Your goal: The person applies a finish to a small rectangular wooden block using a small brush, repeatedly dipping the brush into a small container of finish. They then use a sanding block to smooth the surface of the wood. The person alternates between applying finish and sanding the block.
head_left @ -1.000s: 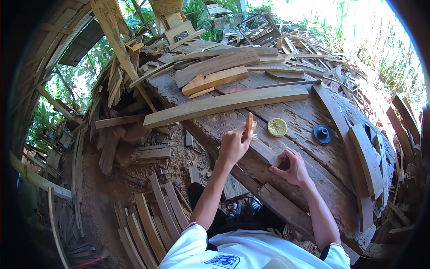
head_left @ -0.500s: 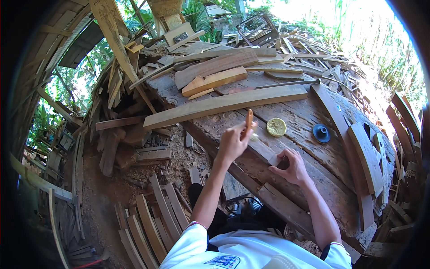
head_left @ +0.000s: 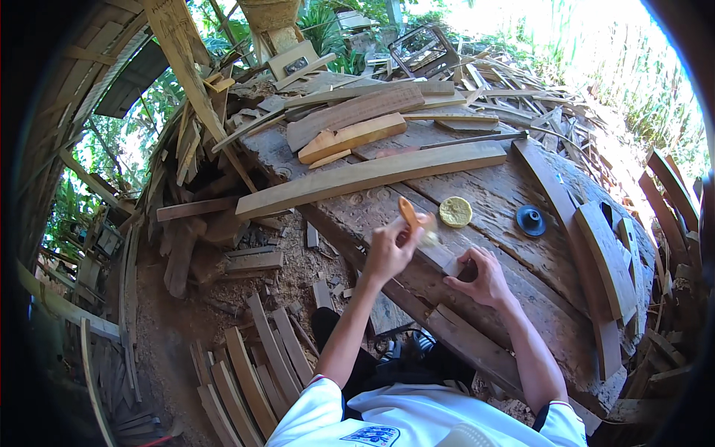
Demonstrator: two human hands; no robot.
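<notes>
A paintbrush with an orange handle (head_left: 407, 211) is gripped in my left hand (head_left: 390, 252). Its pale bristles, blurred, point right and down toward a narrow strip of wood (head_left: 441, 258). The strip's near right end is pinched between the thumb and fingers of my right hand (head_left: 484, 279). Just beyond the brush, a round, flat yellow disc (head_left: 455, 212) lies on the weathered plank bench (head_left: 477, 195). Farther right sits a dark blue round piece (head_left: 531, 221) with a raised centre. Part of the strip is hidden behind my left hand and the brush.
A long curved beam (head_left: 372, 177) lies across the bench, with more cut boards (head_left: 357, 118) behind it. Curved planks (head_left: 607, 261) line the right side. Offcuts (head_left: 249, 372) stand at lower left over a sawdust-covered floor (head_left: 171, 328). A timber post (head_left: 182, 63) slants at upper left.
The brush has tipped: its handle end leans farther left and its bristles now show right of my left hand. My right hand keeps its hold on the strip. The view has shifted slightly.
</notes>
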